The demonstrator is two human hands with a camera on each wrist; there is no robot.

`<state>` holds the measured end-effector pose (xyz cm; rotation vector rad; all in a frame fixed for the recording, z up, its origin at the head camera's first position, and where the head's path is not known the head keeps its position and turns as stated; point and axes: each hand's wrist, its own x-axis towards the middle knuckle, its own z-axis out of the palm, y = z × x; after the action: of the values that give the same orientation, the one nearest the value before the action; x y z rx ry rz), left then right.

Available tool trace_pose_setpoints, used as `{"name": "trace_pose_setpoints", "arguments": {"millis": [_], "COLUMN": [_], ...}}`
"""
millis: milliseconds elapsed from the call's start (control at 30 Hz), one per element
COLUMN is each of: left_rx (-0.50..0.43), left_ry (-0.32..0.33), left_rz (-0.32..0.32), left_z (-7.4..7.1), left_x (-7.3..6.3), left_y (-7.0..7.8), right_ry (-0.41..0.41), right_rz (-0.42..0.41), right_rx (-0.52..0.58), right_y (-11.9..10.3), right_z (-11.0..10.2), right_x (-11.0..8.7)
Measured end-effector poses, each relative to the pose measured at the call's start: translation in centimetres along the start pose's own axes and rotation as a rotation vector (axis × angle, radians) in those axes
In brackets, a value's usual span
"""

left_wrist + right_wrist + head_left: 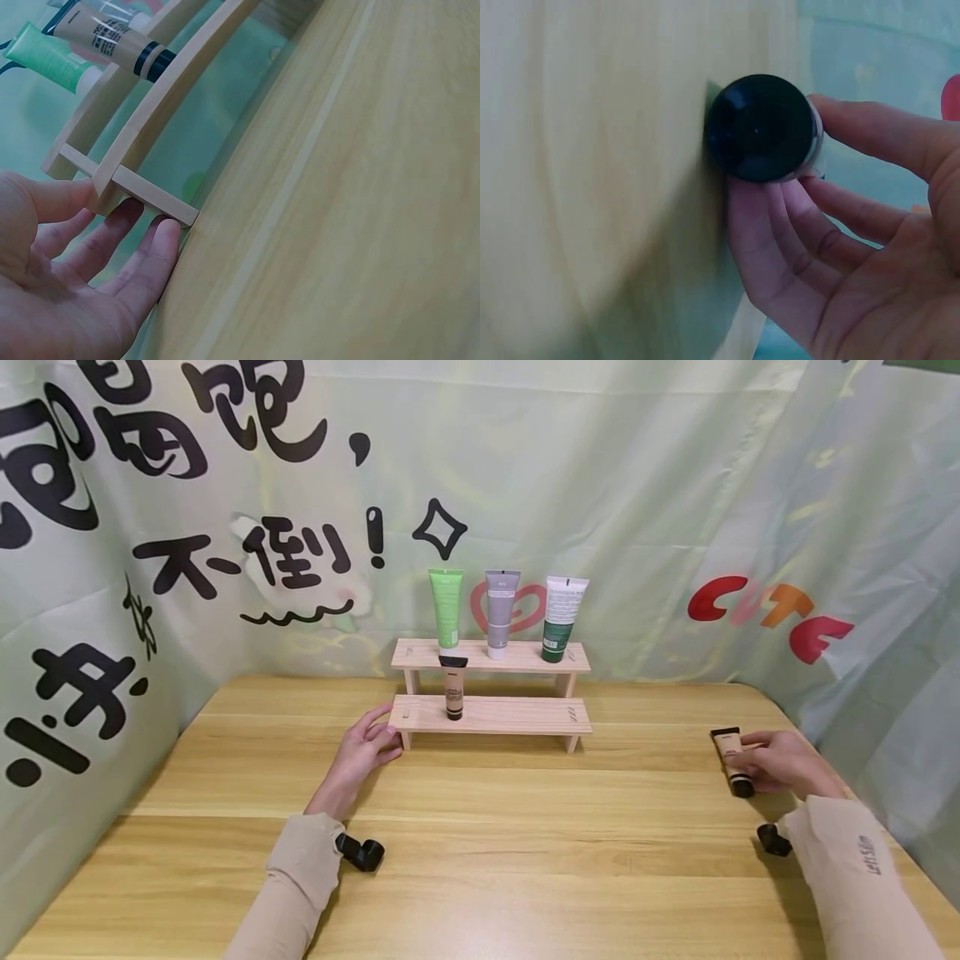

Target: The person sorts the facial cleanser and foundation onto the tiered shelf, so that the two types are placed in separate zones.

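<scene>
At the right of the table, my right hand (783, 762) holds a beige squeeze tube (729, 753) with a black cap between thumb and fingers. The tube lies low over the tabletop, its round black cap (761, 129) facing the right wrist camera. My left hand (362, 752) grips the left end of a two-step wooden display stand (517, 717); the thumb (71, 196) is on the lower board's end and the fingers are beside its leg. A similar beige tube (454, 687) stands cap down on the lower step, towards the left.
On the upper step stand a green tube (447, 606), a grey-purple tube (501, 610) and a white and dark green tube (562, 618). A printed cloth (600, 485) hangs behind and along the sides of the wooden table (525, 843).
</scene>
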<state>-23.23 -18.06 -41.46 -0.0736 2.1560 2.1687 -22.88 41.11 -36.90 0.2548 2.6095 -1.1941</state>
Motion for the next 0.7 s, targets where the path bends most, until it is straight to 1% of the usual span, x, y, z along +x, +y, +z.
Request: {"name": "trace_pose_setpoints", "arguments": {"millis": [100, 500, 700], "left_rx": [-0.007, -0.011, -0.016], "left_ry": [0.003, 0.013, 0.003], "left_rz": [-0.006, -0.007, -0.017], "left_z": [0.0, 0.0, 0.0], "left_x": [0.0, 0.0, 0.0], "left_y": [0.0, 0.1, 0.0], "right_ry": [-0.009, 0.006, -0.001], "right_rz": [-0.019, -0.101, -0.171], "right_rx": [0.006, 0.023, 0.045], "right_y": [-0.8, -4.3, -5.9], "right_z": [0.4, 2.6, 3.6], "right_x": [0.2, 0.7, 0.7]}}
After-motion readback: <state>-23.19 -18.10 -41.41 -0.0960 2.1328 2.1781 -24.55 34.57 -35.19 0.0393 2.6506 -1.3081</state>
